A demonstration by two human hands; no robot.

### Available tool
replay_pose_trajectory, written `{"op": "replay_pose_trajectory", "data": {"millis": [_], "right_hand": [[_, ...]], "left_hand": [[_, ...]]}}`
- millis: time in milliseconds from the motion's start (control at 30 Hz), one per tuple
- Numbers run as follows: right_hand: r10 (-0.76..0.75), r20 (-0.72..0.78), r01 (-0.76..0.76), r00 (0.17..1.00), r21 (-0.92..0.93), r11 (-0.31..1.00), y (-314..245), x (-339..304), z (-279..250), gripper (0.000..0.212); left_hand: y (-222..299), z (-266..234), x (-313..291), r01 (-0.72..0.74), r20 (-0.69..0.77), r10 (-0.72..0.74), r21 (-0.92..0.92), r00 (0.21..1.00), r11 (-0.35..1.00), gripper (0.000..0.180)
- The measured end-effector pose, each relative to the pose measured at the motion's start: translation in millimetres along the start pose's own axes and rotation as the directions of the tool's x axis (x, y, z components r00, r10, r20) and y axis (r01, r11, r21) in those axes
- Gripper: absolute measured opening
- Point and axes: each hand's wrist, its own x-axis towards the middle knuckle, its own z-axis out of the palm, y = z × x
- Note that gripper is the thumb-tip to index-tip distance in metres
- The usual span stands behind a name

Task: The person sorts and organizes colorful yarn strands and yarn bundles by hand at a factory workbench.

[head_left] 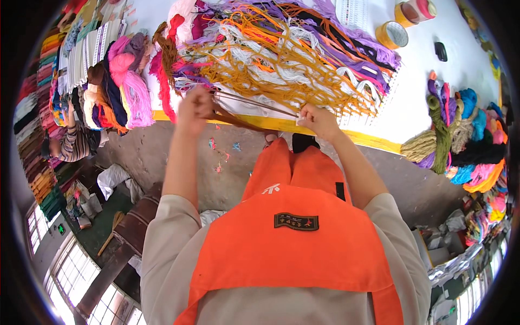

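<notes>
Several thin strands of brown yarn (255, 103) stretch taut between my two hands, just over the table's near edge. My left hand (196, 108), smeared by motion, is closed round one end of the strands. At the other end my right hand (318, 120) pinches the yarn between thumb and fingers. A thicker brown length (238, 123) hangs from the left hand's side over the yellow edge. Beyond my hands lies a wide spread of loose yarn (292, 62) in mustard, white, orange, purple and black.
Hanks of pink yarn (136, 92) and other colours drape over the table (411, 103) at the left. More bundled hanks (443, 127) lie at the right. Tape rolls (392, 35) and a small black object (440, 51) rest at the far right. Another person (76, 143) is at the left.
</notes>
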Motion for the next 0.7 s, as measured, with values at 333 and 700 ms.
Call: {"op": "replay_pose_trajectory", "data": {"millis": [333,700], "right_hand": [[-0.041,-0.278,0.120,0.960,0.275,0.954,-26,21,-10,0.062],[-0.120,-0.177,0.210,0.977,0.700,0.682,-267,-108,-3,0.016]], "left_hand": [[6,-4,-80,-0.320,-0.022,0.363,0.426,0.931,0.846,0.045],[-15,65,-187,-0.224,0.474,0.316,-0.240,0.822,0.945,0.055]]}}
